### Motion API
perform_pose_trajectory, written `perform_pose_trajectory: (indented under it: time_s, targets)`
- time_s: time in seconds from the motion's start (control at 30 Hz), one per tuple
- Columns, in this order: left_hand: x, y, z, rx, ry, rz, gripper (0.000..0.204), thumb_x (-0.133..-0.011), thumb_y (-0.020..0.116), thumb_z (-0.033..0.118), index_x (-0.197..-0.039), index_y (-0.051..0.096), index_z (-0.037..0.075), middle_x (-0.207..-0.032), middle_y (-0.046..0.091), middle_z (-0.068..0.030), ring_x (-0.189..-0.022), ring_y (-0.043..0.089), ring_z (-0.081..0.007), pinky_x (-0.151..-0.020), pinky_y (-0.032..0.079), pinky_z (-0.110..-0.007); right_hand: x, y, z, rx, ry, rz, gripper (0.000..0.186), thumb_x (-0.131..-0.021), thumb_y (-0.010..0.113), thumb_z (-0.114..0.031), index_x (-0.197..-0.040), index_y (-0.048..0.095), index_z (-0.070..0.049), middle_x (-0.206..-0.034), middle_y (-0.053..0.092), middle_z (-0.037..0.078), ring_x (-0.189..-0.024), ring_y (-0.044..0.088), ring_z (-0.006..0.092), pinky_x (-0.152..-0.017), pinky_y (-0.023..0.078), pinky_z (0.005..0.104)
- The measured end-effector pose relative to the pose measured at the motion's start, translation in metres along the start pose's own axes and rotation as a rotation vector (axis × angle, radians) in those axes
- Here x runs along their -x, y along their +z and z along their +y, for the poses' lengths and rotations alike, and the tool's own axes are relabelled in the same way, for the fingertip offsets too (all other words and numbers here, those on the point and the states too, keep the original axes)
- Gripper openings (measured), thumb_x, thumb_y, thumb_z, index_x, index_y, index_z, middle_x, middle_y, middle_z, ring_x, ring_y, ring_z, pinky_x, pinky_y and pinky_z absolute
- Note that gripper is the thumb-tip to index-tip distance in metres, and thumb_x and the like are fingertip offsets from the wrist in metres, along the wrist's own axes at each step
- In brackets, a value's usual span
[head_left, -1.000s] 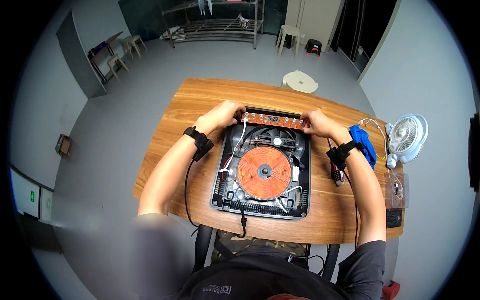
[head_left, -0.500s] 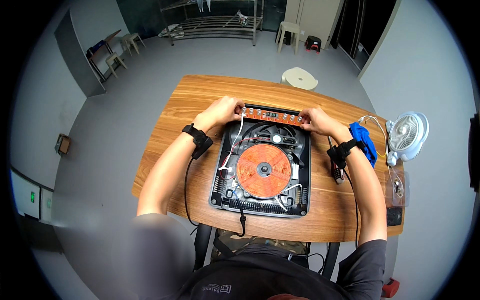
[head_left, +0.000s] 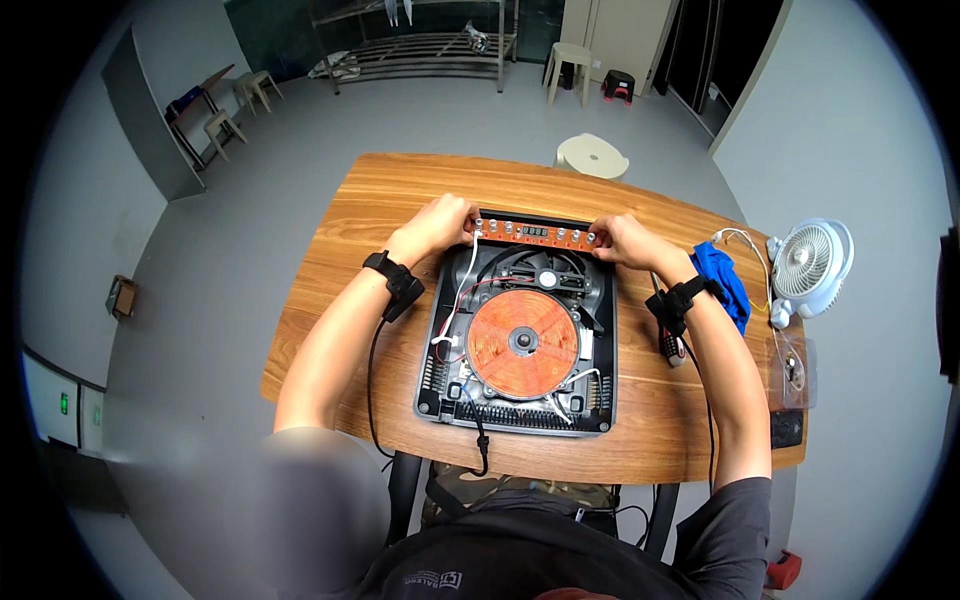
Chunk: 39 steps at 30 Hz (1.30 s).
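Observation:
An opened induction cooker base [head_left: 428,385] lies on the wooden table, its round copper coil [head_left: 500,340] and black cooling fan [head_left: 490,268] exposed. At the far edge of the base, a narrow orange control circuit board [head_left: 548,236] with round buttons and a small display is held between my hands. The fingers of my left hand [head_left: 440,226] pinch its left end, beside a white cable [head_left: 467,280] running down to the base. Its right end is gripped by my right hand [head_left: 628,243]. Both sets of fingertips are partly hidden.
Right of the base, a red-and-black handheld tool [head_left: 674,350] lies below a blue cloth [head_left: 722,285]. A white fan [head_left: 810,265] and a clear plastic box [head_left: 797,370] are at the table's right edge. A beige stool [head_left: 592,156] stands beyond the far edge.
The whole view has shifted slightly. Both hands keep hold of the board's ends, and its place against the base looks almost the same.

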<state>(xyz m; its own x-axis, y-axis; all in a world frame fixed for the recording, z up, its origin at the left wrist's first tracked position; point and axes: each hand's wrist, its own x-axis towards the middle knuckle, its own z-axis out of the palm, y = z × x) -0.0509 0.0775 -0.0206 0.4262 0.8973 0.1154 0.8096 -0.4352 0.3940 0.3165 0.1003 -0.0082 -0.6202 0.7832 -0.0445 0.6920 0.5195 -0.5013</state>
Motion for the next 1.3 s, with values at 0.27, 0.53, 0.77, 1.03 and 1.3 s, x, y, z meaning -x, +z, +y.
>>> perform_pose_trajectory:
  time_s: [0.27, 0.53, 0.77, 1.03, 1.3]
  targets:
    - [-0.004, 0.001, -0.001, -0.008, -0.007, -0.037, 0.033, -0.071, 0.083, 0.006, -0.102, 0.075, -0.001, -0.087, 0.075, -0.0157, -0.083, 0.074, -0.0291, -0.077, 0.058, -0.037, -0.002, -0.001, 0.001, 0.062, 0.012, -0.042, 0.039, -0.081, 0.074, -0.005, -0.116, 0.066, 0.010, -0.099, 0.075, 0.020, -0.089, 0.074, 0.0265, -0.083, 0.059, 0.0341]
    - [-0.001, -0.001, -0.004, 0.011, 0.016, -0.057, 0.040, -0.069, 0.084, 0.003, -0.107, 0.073, -0.002, -0.092, 0.075, -0.0166, -0.085, 0.074, -0.0272, -0.078, 0.059, -0.036, -0.002, 0.002, 0.003, 0.046, 0.037, -0.049, 0.039, -0.083, 0.074, -0.007, -0.118, 0.066, 0.008, -0.098, 0.075, 0.019, -0.089, 0.074, 0.0277, -0.084, 0.059, 0.0359]
    - [0.000, 0.001, -0.013, 0.136, 0.025, 0.003, 0.042, -0.072, 0.085, 0.006, -0.109, 0.071, -0.006, -0.093, 0.075, -0.0175, -0.085, 0.074, -0.0246, -0.081, 0.059, -0.034, -0.004, 0.001, 0.004, 0.090, 0.006, -0.041, 0.035, -0.083, 0.075, -0.006, -0.115, 0.067, 0.008, -0.102, 0.075, 0.021, -0.093, 0.074, 0.0289, -0.085, 0.059, 0.0359]
    - [-0.006, -0.005, -0.004, 0.073, -0.046, -0.076, 0.037, -0.072, 0.085, 0.005, -0.106, 0.074, -0.004, -0.089, 0.076, -0.0176, -0.083, 0.074, -0.0251, -0.078, 0.059, -0.034, -0.003, 0.001, 0.003, 0.108, -0.015, -0.005, 0.033, -0.079, 0.079, -0.008, -0.110, 0.071, 0.003, -0.097, 0.075, 0.021, -0.091, 0.073, 0.0343, -0.082, 0.058, 0.0391]
    - [-0.003, -0.007, -0.003, 0.142, -0.045, -0.077, 0.036, -0.071, 0.084, 0.004, -0.106, 0.075, -0.004, -0.088, 0.076, -0.0175, -0.081, 0.074, -0.0246, -0.076, 0.059, -0.034, -0.002, -0.003, -0.001, 0.100, 0.018, -0.062, 0.034, -0.082, 0.074, -0.007, -0.112, 0.067, 0.008, -0.098, 0.075, 0.020, -0.092, 0.074, 0.0288, -0.084, 0.059, 0.0362]
